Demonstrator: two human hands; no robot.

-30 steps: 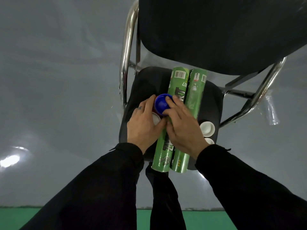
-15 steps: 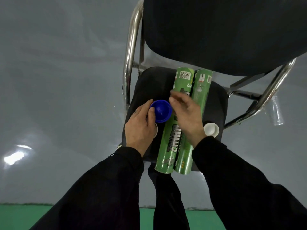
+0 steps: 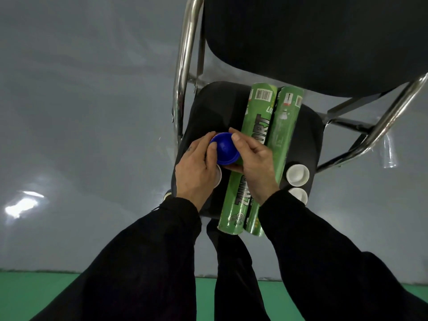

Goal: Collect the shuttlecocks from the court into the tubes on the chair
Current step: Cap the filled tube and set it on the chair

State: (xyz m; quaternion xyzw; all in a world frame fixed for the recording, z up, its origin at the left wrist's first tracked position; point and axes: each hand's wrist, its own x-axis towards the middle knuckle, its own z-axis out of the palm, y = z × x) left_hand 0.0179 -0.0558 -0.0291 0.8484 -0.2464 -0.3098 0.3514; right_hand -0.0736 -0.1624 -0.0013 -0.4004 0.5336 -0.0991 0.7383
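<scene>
Half a second ago only the left hand's fingertips met the round blue plastic cap (image 3: 224, 148) while the right hand rested on the tubes; now both have closed in on it. The left hand (image 3: 196, 172) pinches its 9 o'clock side with thumb and fingers, and the right hand (image 3: 253, 167) grips its 3 o'clock side, index finger curled over the far rim and thumb under the near edge. The cap sits lifted above the seat, just beside the tubes. The two white caps at 3 o'clock, half hidden a moment ago, both show again.

Two green cardboard shuttlecock tubes (image 3: 261, 126) lie side by side, touching, along the black padded seat of the chrome-framed chair (image 3: 215, 107), their near ends jutting past the front edge at 6 o'clock. The far ends stop under the backrest at 12 o'clock. The seat is bare at 10 o'clock, between the tubes and the left frame tube. Two white round caps (image 3: 297, 174) sit near the seat's right edge, one behind the other. A sliver of another white cap (image 3: 218, 176) peeks out beneath the left hand.

The left tube carries a barcode and the digits "07" near its far end, then large dark letters ending "ORT". The right tube shows a small shuttlecock picture; its fine print is unreadable. No shuttlecocks are visible.
</scene>
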